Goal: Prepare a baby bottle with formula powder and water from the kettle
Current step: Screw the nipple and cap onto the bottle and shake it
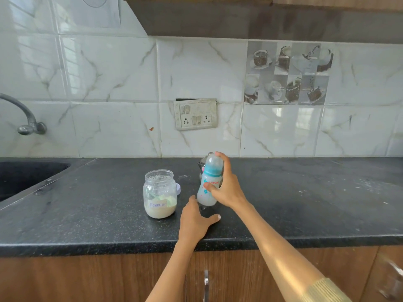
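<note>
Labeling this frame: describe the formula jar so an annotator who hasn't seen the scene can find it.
On the black countertop, right of the sink, stands a clear, lidless jar, left of the hand-held baby bottle. It alone carries a handwritten "Formula" label and holds pale powder at the bottom.

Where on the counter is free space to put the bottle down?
The counter is bare right of the right hand, and also between the sink and the jar. It is crowded between jar, left hand, bottle and the kettle behind.

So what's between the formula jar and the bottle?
In the head view, bare counter and a pale lid peeking from behind the jar; the bottle is beyond.
</note>
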Motion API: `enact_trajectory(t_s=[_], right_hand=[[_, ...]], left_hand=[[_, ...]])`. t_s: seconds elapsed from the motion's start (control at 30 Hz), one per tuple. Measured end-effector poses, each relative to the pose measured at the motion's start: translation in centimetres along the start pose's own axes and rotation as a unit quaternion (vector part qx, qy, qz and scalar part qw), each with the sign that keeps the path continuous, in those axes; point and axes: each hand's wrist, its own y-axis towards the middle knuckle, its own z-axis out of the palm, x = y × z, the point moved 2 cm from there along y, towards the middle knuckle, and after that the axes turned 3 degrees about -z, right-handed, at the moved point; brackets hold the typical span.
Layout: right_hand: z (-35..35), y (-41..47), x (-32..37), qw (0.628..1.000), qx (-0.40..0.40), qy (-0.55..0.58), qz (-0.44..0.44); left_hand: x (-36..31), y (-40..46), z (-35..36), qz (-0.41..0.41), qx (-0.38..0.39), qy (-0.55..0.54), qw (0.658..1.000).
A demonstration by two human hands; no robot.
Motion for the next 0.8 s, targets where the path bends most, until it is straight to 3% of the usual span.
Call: enact_trajectory(t_s=[0.8], right_hand=[[2.0,-1.1,-2.2,0.998,0.068,0.010,0.005]], left_hand=[[0.3,0.6,0.6,-0.011,-0.039,0.070,0.997]])
